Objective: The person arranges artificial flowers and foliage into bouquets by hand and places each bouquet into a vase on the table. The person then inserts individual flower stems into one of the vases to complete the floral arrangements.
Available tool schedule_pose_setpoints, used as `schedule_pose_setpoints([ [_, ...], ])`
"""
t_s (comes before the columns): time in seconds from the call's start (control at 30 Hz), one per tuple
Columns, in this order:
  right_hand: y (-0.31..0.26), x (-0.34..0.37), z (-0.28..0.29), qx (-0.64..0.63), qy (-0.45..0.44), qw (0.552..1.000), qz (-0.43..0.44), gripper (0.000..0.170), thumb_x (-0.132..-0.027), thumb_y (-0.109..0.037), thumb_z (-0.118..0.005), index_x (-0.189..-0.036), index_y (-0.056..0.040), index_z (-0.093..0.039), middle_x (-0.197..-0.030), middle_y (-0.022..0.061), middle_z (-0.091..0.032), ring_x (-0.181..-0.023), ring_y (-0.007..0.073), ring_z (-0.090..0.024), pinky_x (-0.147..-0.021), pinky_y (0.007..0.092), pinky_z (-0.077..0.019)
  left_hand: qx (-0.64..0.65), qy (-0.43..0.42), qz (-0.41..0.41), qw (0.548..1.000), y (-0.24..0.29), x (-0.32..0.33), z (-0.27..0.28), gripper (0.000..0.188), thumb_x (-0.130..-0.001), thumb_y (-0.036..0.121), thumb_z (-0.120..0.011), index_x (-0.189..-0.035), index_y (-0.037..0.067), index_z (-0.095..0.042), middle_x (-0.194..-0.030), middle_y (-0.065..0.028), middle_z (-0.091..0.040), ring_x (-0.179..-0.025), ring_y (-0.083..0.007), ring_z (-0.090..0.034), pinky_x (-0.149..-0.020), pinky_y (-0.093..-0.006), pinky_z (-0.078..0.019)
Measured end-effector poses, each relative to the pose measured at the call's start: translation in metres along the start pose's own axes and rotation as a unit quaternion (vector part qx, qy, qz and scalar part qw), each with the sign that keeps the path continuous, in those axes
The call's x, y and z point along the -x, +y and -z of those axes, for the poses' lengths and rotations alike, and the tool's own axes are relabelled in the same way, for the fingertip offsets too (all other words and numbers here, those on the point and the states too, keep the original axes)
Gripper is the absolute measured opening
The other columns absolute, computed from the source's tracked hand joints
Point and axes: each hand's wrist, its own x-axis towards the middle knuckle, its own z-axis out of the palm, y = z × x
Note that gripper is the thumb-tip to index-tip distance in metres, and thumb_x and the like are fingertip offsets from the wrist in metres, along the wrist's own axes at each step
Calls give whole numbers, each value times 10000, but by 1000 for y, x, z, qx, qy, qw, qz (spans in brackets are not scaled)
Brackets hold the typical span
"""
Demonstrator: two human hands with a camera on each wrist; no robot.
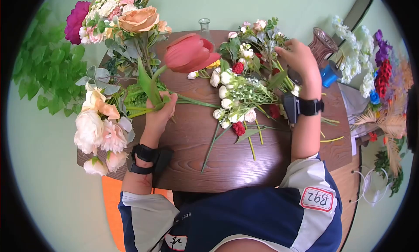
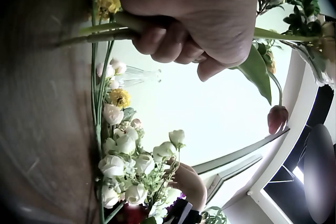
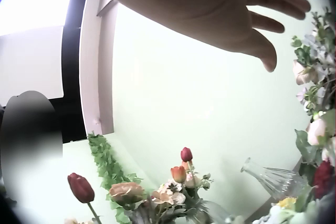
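In the head view my left hand (image 1: 161,114) grips green stems, with a red tulip (image 1: 192,53) rising above it; in the left wrist view the fingers of the left hand (image 2: 184,29) curl round the stems and the tulip (image 2: 277,119) hangs to the right. My right hand (image 1: 301,62) is raised over the right side of a pile of white and red flowers (image 1: 235,90). Its fingers are spread and relaxed, holding nothing, in the right wrist view, where the hand (image 3: 220,14) is above the flowers.
A large bouquet (image 1: 139,19) and pale peonies (image 1: 89,130) stand at the left of the brown table (image 1: 187,164). A clear glass vase (image 1: 204,28) is at the back. A ribbed vase (image 1: 322,43) and blue cup (image 1: 330,74) stand at the right, near hanging flowers.
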Motion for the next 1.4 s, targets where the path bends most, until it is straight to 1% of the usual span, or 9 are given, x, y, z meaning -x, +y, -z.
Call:
schedule_pose_setpoints([
  [0.13, 29, -34, -58, 8, -6, 1000, -12, 597, -711, -400, -693, -1067, 56, -545, -1034, 248, -594, -989, 359, -574, -847, 389, -459, -18, 16, 1, 1000, -2, 1, 0, 279, -833, 48, -604, -630, 101, -420, -535, 52, -391, -422, -31, -346, -389, -199, -236],
  [0.2, 35, -45, -77, -21, -162, 986, -19, 628, -665, -387, -733, -1068, 51, -535, -1064, 247, -583, -1008, 354, -568, -847, 379, -459, -18, 10, 5, 1000, -1, 0, 2, 277, -830, 47, -609, -633, 99, -422, -540, 51, -393, -428, -31, -353, -393, -197, -241],
  [0.27, 38, -45, -91, 7, -130, 991, -23, 735, -608, -349, -781, -1138, 77, -501, -1066, 248, -583, -982, 329, -582, -837, 358, -457, -17, 2, 12, 1000, -3, 0, 2, 274, -826, 46, -614, -635, 97, -424, -545, 51, -395, -434, -30, -359, -397, -196, -247],
  [0.47, 26, -42, -62, -84, -62, 994, -33, 385, -621, -164, -649, -966, 5, -618, -971, 233, -617, -941, 331, -603, -812, 382, -473, -18, 25, 13, 999, -3, 1, 0, 285, -825, 47, -619, -632, 97, -415, -545, 51, -391, -441, -30, -363, -405, -190, -253],
  [0.6, 11, -28, -32, -141, 135, 981, -1, 394, -638, -112, -616, -1020, -17, -622, -883, 217, -641, -847, 325, -632, -775, 360, -483, -20, 20, 10, 1000, -4, 0, 2, 294, -830, 52, -615, -625, 101, -410, -538, 53, -387, -439, -30, -355, -403, -193, -244],
  [0.73, 15, -23, -9, -176, 238, 954, 51, 367, -659, -4, -607, -1027, 2, -615, -789, 105, -639, -626, 150, -631, -566, 265, -501, -24, 3, 0, 1000, -4, 0, 1, 298, -835, 67, -612, -619, 104, -411, -524, 58, -385, -435, -28, -348, -401, -194, -236],
  [0.93, 3, -17, -10, -287, 225, 927, 89, 283, -743, 23, -593, -1026, 29, -595, -849, 83, -623, -723, 135, -633, -604, 239, -518, -37, 1, 2, 999, -3, 1, 1, 285, -840, 83, -608, -622, 97, -426, -519, 57, -394, -432, -27, -347, -401, -194, -239],
  [1.13, -3, -18, -21, -445, 15, 890, 93, 213, -818, -86, -560, -989, 36, -596, -820, 129, -657, -756, 158, -634, -671, 260, -482, -18, 22, 5, 1000, -1, 1, -2, 244, -851, 85, -592, -654, 82, -448, -539, 48, -412, -439, -29, -356, -402, -193, -244],
  [1.4, 65, -62, -83, -184, -34, 982, -2, 225, -794, -120, -540, -945, 17, -634, -875, 203, -646, -838, 293, -634, -746, 343, -487, 51, -39, 5, 998, -11, 0, 4, 258, -905, 110, -503, -667, 90, -406, -518, 43, -344, -409, -46, -302, -393, -206, -233],
])
